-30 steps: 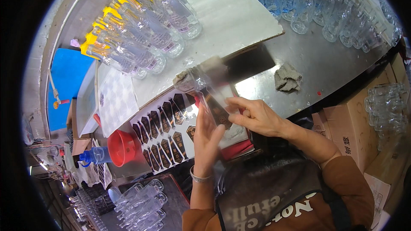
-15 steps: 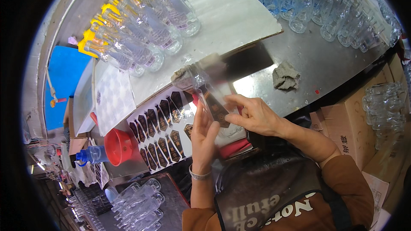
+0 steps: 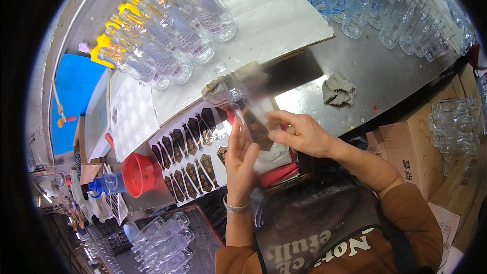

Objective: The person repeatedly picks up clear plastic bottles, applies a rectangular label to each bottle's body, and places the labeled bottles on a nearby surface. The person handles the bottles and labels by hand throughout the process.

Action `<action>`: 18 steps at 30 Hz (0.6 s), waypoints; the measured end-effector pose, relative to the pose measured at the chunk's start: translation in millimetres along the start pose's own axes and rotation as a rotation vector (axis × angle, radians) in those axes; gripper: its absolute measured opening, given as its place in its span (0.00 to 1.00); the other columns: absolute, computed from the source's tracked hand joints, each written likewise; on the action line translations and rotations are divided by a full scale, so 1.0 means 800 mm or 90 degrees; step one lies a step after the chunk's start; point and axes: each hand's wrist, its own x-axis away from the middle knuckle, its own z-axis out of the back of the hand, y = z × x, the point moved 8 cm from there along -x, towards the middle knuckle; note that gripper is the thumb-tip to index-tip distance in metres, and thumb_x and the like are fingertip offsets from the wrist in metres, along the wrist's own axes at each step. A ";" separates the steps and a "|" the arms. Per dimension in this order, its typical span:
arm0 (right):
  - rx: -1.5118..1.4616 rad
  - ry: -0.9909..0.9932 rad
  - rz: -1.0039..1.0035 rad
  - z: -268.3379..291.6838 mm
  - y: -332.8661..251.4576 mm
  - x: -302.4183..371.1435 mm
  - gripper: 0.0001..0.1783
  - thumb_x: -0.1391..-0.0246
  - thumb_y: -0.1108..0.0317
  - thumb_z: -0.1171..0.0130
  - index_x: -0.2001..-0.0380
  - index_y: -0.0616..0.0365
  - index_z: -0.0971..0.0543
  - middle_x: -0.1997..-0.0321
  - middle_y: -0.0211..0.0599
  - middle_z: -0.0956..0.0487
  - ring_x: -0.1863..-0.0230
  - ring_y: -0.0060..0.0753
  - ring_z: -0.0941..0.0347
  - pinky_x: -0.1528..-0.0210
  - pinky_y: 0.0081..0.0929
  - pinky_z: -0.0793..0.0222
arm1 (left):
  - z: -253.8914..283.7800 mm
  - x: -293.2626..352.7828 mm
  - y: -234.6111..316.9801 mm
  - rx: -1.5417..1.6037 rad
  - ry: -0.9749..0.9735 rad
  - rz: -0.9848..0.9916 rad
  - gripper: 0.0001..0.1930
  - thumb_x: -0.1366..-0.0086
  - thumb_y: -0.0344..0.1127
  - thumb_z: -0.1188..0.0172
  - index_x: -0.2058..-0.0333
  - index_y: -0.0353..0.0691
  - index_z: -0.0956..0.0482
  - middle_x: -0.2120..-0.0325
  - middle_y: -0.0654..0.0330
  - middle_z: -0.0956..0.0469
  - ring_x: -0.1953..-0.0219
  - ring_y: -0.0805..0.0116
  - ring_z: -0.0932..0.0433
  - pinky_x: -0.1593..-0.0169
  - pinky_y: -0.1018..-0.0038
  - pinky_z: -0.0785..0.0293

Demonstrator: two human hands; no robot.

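A clear glass bottle (image 3: 247, 105) lies tilted between my hands, its narrow end pointing away from me. On its side shows a dark label with gold marks (image 3: 257, 131). My left hand (image 3: 240, 160) rests along the bottle's left side, fingers pressed against the glass. From the right, my right hand (image 3: 304, 134) grips the bottle near the label with thumb and fingers. The far end passes beside a grey cloth pad (image 3: 215, 91); whether they touch, I cannot tell. A sheet of dark pointed labels (image 3: 190, 160) lies left of my left hand.
Labelled glass bottles (image 3: 167, 35) with yellow pieces behind them stand on the white board (image 3: 274, 15). More clear bottles (image 3: 362, 10) stand at the far right. A crumpled cloth (image 3: 339, 90) lies on the metal table (image 3: 385, 71). A red tub (image 3: 139, 175) sits left, cardboard boxes (image 3: 406, 147) right.
Both hands keep their hold on the bottle and stay nearly in place. The right hand's fingers have shifted very slightly at the label.
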 end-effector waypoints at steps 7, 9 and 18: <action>0.000 -0.014 -0.010 -0.001 0.003 0.000 0.28 0.38 0.61 0.37 0.42 0.68 0.28 0.53 0.49 0.18 0.61 0.27 0.19 0.59 0.26 0.23 | -0.002 0.001 0.000 -0.018 0.010 -0.005 0.36 0.34 0.17 0.51 0.28 0.31 0.51 0.31 0.46 0.42 0.29 0.57 0.42 0.29 0.66 0.46; -0.006 -0.018 -0.015 0.000 0.002 0.000 0.28 0.38 0.61 0.38 0.42 0.69 0.28 0.52 0.50 0.18 0.60 0.29 0.19 0.58 0.26 0.23 | -0.002 0.000 -0.001 -0.026 0.007 -0.011 0.37 0.35 0.16 0.51 0.28 0.31 0.51 0.30 0.47 0.43 0.28 0.57 0.42 0.28 0.65 0.46; -0.010 -0.037 -0.037 0.003 0.006 -0.004 0.29 0.37 0.58 0.39 0.41 0.69 0.29 0.50 0.53 0.19 0.55 0.33 0.19 0.52 0.29 0.23 | 0.000 -0.013 0.041 -0.160 0.058 -0.156 0.38 0.35 0.17 0.48 0.28 0.33 0.50 0.29 0.48 0.44 0.28 0.57 0.42 0.28 0.62 0.45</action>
